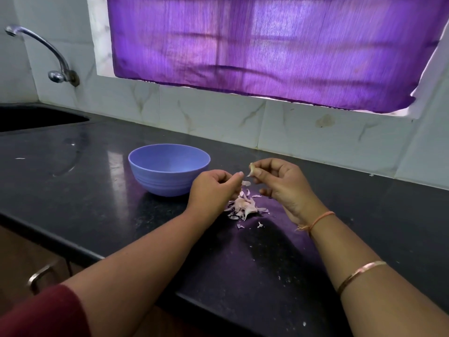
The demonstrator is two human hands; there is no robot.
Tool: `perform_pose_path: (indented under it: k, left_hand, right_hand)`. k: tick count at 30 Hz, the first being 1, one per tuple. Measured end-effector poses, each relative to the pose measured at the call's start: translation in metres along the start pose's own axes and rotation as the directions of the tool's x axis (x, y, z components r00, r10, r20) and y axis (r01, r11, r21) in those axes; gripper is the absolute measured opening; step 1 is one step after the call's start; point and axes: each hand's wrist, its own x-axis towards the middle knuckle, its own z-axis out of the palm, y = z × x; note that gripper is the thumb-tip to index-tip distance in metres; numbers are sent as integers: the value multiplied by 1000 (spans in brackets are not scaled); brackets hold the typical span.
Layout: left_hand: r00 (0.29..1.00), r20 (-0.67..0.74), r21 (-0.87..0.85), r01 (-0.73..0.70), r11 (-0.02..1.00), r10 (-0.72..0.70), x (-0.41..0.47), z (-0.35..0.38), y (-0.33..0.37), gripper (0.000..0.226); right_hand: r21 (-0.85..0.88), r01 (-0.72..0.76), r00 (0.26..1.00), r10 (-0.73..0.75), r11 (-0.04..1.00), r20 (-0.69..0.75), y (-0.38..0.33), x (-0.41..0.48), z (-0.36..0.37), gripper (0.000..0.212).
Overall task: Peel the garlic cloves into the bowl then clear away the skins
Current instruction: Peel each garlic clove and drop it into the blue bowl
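A blue-violet bowl (167,173) stands on the black counter; its inside shows no cloves from here. My right hand (279,183) pinches a pale garlic clove (252,169) between thumb and fingertips, just above the counter. My left hand (213,190) hovers close beside it with curled fingers, its fingertips near a loose flake of skin (246,183); whether it holds that flake is unclear. Below both hands lies a small heap of pinkish garlic skins and cloves (244,206).
A dark sink (36,117) with a chrome tap (48,54) sits at the far left. A tiled wall and purple curtain (267,45) close off the back. The counter's front edge (73,242) runs diagonally, with a cabinet handle (41,276) below. Small skin scraps (260,224) dot the counter.
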Motion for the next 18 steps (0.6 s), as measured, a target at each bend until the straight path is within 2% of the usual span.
perform_pose_path:
  k: [3, 6, 15, 18]
  left_hand:
    - [1000, 9, 17, -27, 999, 27, 1, 0, 0, 24]
    - [998, 27, 27, -49, 998, 48, 2, 0, -1, 6]
    - [998, 41, -42, -54, 998, 56, 1, -1, 0, 22]
    - [998, 38, -62, -54, 997, 56, -1, -1, 1, 17]
  right_hand:
    - [6, -9, 1000, 8, 1000, 30, 3, 1, 1, 8]
    - [6, -18, 999, 18, 1000, 32, 5, 1, 1, 14]
    - [2, -12, 999, 12, 1000, 35, 7, 2, -2, 13]
    - [-35, -5, 999, 7, 999, 45, 7, 0, -2, 8]
